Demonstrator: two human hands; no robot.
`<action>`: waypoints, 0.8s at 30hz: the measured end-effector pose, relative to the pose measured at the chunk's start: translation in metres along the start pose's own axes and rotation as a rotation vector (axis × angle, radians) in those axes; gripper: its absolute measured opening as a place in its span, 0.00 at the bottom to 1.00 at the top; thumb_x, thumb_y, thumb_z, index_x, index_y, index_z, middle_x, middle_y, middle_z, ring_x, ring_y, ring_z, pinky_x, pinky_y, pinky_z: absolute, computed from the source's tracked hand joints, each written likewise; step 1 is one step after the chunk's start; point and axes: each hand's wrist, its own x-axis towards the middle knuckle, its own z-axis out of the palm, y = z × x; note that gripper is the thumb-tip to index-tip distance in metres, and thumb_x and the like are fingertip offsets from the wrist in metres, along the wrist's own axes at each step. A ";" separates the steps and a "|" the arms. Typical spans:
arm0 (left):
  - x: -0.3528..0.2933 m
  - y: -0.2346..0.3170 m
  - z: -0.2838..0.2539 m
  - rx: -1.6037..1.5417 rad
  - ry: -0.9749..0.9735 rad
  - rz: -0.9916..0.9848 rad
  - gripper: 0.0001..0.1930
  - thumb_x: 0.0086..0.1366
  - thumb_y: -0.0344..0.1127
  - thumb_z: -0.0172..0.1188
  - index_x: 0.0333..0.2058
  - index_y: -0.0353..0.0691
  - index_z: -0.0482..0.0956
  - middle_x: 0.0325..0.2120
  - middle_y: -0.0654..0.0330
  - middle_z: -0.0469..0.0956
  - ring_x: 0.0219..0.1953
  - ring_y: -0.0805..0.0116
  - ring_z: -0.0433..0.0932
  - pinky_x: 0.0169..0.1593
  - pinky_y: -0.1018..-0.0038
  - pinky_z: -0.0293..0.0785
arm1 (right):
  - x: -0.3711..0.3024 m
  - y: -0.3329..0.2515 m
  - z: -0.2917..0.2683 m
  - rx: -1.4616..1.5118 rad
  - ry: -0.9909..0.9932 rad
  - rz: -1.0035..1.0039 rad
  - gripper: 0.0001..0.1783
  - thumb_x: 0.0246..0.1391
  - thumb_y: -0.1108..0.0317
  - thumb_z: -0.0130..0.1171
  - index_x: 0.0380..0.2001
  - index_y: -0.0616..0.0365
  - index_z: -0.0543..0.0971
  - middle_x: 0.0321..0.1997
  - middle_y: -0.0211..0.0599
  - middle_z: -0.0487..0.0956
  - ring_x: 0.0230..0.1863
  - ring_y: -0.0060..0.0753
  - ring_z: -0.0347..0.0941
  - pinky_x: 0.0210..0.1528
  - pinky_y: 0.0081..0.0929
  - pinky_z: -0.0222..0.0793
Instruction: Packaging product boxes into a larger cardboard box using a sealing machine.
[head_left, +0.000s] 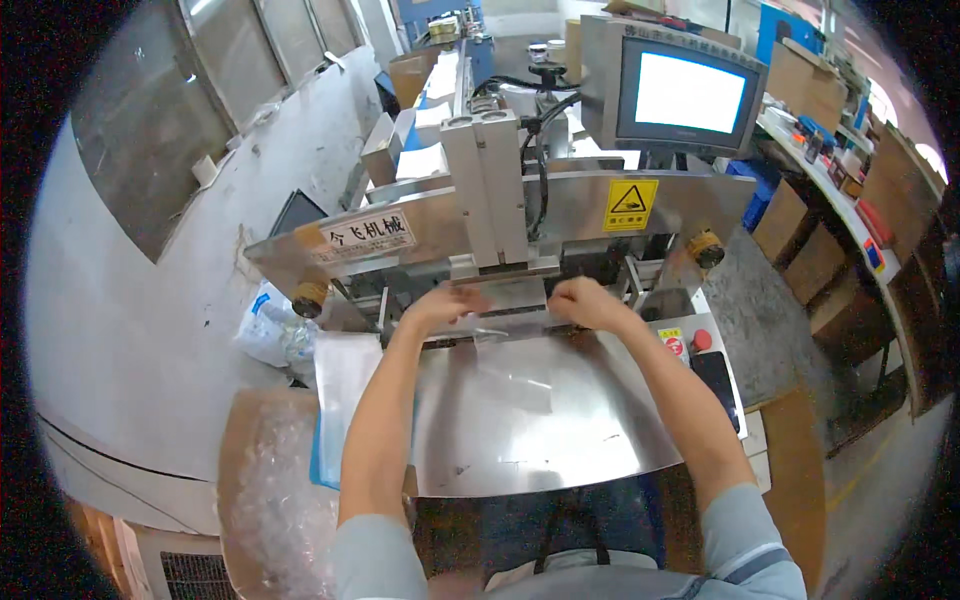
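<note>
My left hand [445,305] reaches to the metal plate [517,294] under the machine's upright press column [487,190]; its fingers are blurred by motion. My right hand [587,302] is at the other end of that plate, with its fingers curled closed. Whatever it may hold is too small to make out. A clear plastic piece, like a bag or film [514,380], lies between my forearms on the shiny steel worktable [560,450]. Its far end runs toward the plate between my hands.
A red push button [701,340] and a black phone-like slab [716,385] sit at the table's right. A steel crossbar [570,210] spans behind my hands, with a monitor [690,95] above. At left are white sheets [345,380] and a carton [240,440] of clear plastic.
</note>
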 end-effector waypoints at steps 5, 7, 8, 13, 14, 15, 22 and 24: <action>0.030 -0.049 -0.005 -0.177 0.103 0.389 0.20 0.54 0.47 0.72 0.38 0.36 0.84 0.30 0.61 0.82 0.32 0.66 0.77 0.34 0.70 0.74 | 0.015 -0.057 0.007 -0.184 0.209 -0.045 0.16 0.55 0.61 0.59 0.36 0.67 0.80 0.34 0.59 0.80 0.39 0.57 0.78 0.40 0.43 0.74; 0.032 -0.048 0.013 0.026 0.355 0.487 0.20 0.56 0.45 0.70 0.39 0.34 0.82 0.33 0.55 0.82 0.36 0.60 0.78 0.38 0.65 0.75 | 0.011 -0.059 0.035 -0.422 0.181 -0.070 0.15 0.55 0.61 0.59 0.34 0.65 0.81 0.41 0.57 0.81 0.50 0.57 0.76 0.50 0.45 0.72; 0.026 -0.050 0.021 0.242 0.616 0.569 0.19 0.58 0.43 0.68 0.40 0.33 0.81 0.35 0.50 0.82 0.39 0.54 0.79 0.42 0.60 0.75 | 0.011 -0.063 0.049 -0.490 0.171 -0.248 0.17 0.55 0.60 0.59 0.41 0.63 0.80 0.53 0.53 0.78 0.58 0.54 0.71 0.59 0.45 0.67; -0.088 0.003 0.158 0.634 0.616 0.366 0.27 0.64 0.45 0.60 0.55 0.31 0.73 0.55 0.41 0.72 0.63 0.44 0.67 0.64 0.49 0.59 | -0.016 -0.037 0.059 -0.670 0.336 -0.224 0.25 0.55 0.58 0.60 0.52 0.61 0.74 0.60 0.49 0.73 0.61 0.52 0.69 0.62 0.47 0.63; -0.122 -0.005 0.182 0.726 0.567 0.318 0.29 0.65 0.49 0.59 0.56 0.31 0.72 0.56 0.40 0.71 0.63 0.42 0.65 0.64 0.46 0.57 | -0.017 -0.047 0.059 -0.632 0.318 -0.244 0.27 0.55 0.58 0.61 0.54 0.61 0.72 0.62 0.48 0.72 0.62 0.52 0.68 0.62 0.47 0.63; -0.147 -0.014 0.204 0.809 0.514 0.278 0.32 0.65 0.52 0.58 0.57 0.30 0.71 0.58 0.39 0.69 0.63 0.39 0.64 0.65 0.43 0.54 | -0.017 -0.053 0.057 -0.639 0.320 -0.260 0.27 0.55 0.58 0.61 0.54 0.61 0.72 0.62 0.48 0.72 0.62 0.52 0.68 0.62 0.47 0.63; -0.180 -0.034 0.245 0.723 0.716 0.386 0.33 0.66 0.54 0.56 0.57 0.29 0.70 0.61 0.37 0.64 0.66 0.38 0.59 0.66 0.39 0.49 | -0.015 -0.061 0.057 -0.523 0.273 -0.190 0.26 0.52 0.58 0.64 0.50 0.62 0.74 0.58 0.52 0.74 0.58 0.56 0.71 0.59 0.48 0.66; -0.179 -0.035 0.243 0.721 0.714 0.389 0.32 0.66 0.53 0.56 0.57 0.30 0.71 0.61 0.38 0.65 0.66 0.39 0.60 0.66 0.38 0.49 | -0.012 -0.066 0.052 -0.532 0.300 -0.193 0.25 0.52 0.58 0.64 0.50 0.62 0.75 0.57 0.53 0.74 0.57 0.57 0.71 0.59 0.48 0.67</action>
